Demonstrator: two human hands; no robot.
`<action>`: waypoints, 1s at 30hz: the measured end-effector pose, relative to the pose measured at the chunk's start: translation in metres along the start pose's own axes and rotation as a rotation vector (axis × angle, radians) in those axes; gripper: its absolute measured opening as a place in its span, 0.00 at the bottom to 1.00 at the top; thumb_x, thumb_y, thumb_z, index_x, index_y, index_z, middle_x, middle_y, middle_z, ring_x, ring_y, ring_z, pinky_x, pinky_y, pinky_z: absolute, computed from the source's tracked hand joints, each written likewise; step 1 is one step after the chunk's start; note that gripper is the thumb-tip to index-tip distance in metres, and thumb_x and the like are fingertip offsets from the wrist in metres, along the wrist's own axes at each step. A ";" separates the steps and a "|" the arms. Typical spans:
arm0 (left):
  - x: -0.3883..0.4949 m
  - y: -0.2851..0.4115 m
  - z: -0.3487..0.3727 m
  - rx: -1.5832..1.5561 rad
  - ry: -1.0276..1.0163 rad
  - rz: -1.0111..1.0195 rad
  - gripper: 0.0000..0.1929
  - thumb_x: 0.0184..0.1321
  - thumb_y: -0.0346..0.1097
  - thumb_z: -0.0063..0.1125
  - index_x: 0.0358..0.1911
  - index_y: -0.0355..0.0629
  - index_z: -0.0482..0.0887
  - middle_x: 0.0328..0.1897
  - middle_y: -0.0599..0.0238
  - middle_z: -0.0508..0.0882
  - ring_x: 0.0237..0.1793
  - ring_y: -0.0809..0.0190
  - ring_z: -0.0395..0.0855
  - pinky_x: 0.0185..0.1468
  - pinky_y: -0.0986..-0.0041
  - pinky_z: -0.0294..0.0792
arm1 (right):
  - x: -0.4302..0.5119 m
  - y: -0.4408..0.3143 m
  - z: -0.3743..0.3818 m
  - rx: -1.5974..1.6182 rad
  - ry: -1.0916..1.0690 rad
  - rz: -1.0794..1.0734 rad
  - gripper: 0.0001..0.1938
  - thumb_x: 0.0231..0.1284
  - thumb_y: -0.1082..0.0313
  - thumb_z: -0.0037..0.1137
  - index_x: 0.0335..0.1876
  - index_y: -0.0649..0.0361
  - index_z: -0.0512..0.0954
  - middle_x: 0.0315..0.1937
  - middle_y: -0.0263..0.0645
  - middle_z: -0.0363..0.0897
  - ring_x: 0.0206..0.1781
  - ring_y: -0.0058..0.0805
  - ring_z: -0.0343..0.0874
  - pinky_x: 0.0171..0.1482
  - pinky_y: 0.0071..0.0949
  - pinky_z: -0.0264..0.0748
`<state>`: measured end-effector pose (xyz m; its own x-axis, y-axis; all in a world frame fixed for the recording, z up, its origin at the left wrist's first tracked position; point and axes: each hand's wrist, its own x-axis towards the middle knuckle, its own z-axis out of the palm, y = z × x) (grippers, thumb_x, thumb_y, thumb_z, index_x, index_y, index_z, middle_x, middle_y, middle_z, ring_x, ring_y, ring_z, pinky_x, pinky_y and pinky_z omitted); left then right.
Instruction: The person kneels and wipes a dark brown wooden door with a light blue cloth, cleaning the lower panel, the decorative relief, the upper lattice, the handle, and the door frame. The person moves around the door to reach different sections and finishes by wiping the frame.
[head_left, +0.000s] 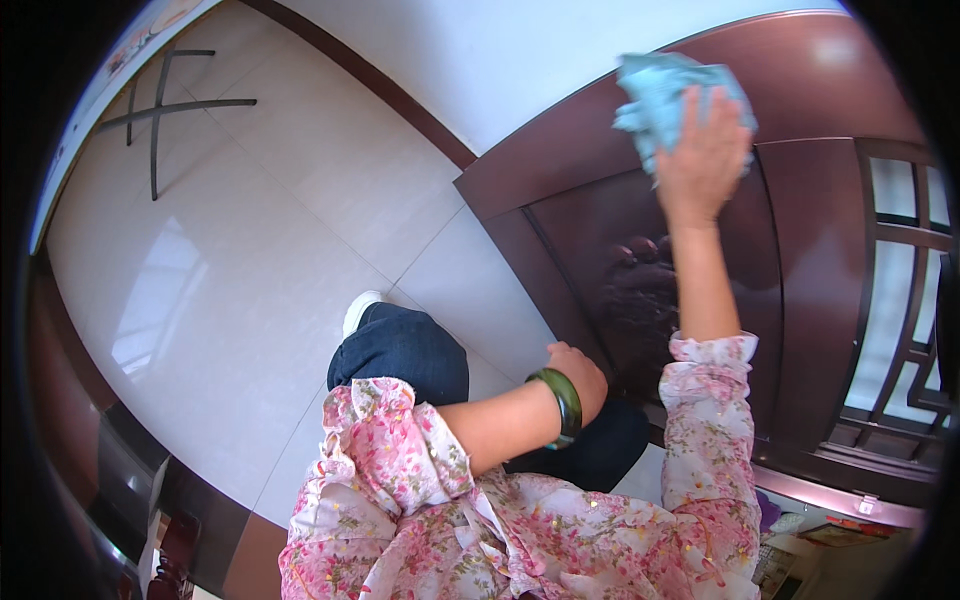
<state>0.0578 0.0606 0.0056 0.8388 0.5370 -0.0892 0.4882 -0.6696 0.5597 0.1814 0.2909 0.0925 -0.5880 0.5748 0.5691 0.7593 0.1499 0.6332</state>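
My right hand (701, 161) presses a light-blue cloth (671, 90) against the reddish-brown wooden door (810, 202). The cloth bunches out past my fingertips, and hand and cloth are slightly blurred. Below and left of it, the door has a recessed panel with a carved relief (637, 285). My left hand (581, 371), with a green bangle (562, 405) at its wrist, is by my bent knee near the door's lower edge. Its fingers are curled and mostly hidden, so I cannot tell whether it touches the door or holds anything.
To the right, the door has lattice openings (896, 277). Pale floor tiles (300, 187) spread to the left, where dark metal legs (157, 112) stand under a light-coloured board (97, 97). A white wall (480, 67) with a dark skirting board (390, 82) meets the door.
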 end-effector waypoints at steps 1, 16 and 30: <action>-0.004 0.002 0.000 -0.020 -0.003 0.017 0.13 0.62 0.38 0.53 0.45 0.43 0.86 0.43 0.59 0.89 0.48 0.55 0.85 0.49 0.60 0.71 | -0.020 -0.022 0.017 0.054 -0.076 -0.050 0.39 0.53 0.62 0.65 0.75 0.48 0.66 0.78 0.41 0.58 0.80 0.40 0.57 0.77 0.46 0.55; -0.035 -0.012 -0.024 -0.092 0.055 -0.076 0.09 0.57 0.36 0.53 0.36 0.41 0.83 0.33 0.64 0.80 0.39 0.58 0.78 0.48 0.65 0.65 | -0.189 -0.278 0.237 0.025 -0.514 -0.713 0.29 0.69 0.63 0.42 0.74 0.66 0.65 0.80 0.45 0.53 0.83 0.45 0.44 0.81 0.48 0.38; -0.022 -0.014 -0.027 -0.119 0.089 -0.099 0.13 0.57 0.36 0.55 0.42 0.37 0.81 0.31 0.64 0.79 0.35 0.59 0.79 0.43 0.67 0.68 | -0.397 -0.234 0.195 0.043 -0.809 -1.108 0.22 0.68 0.60 0.46 0.61 0.60 0.81 0.70 0.44 0.72 0.78 0.44 0.58 0.79 0.45 0.47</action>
<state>0.0266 0.0720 0.0220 0.7610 0.6440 -0.0784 0.5309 -0.5487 0.6459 0.2912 0.1844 -0.3836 -0.5731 0.4409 -0.6908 0.0197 0.8501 0.5262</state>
